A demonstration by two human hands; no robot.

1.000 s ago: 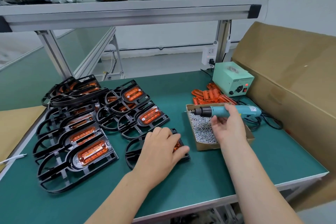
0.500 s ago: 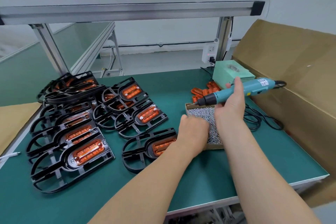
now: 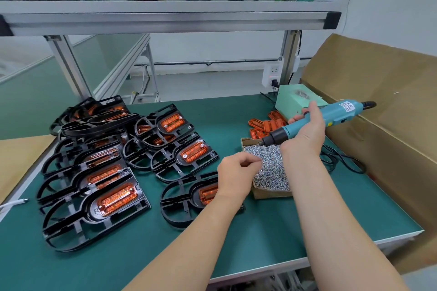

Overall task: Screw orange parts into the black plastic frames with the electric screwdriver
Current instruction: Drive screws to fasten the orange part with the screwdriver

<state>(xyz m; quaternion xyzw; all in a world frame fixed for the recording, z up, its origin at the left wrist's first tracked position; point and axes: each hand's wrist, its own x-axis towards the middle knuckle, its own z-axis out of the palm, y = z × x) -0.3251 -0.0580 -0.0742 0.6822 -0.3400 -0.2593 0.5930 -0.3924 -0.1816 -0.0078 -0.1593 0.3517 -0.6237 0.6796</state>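
Green tabletop, pale-edged. Aluminium shelf overhead on two posts. White wall behind; socket by right post. Cardboard standing at right. Even light.

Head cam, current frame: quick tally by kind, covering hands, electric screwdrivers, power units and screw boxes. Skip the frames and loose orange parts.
Hands: 2 (left hand, right hand)
Electric screwdriver: 1
Power unit: 1
Screw box: 1
Total: 5
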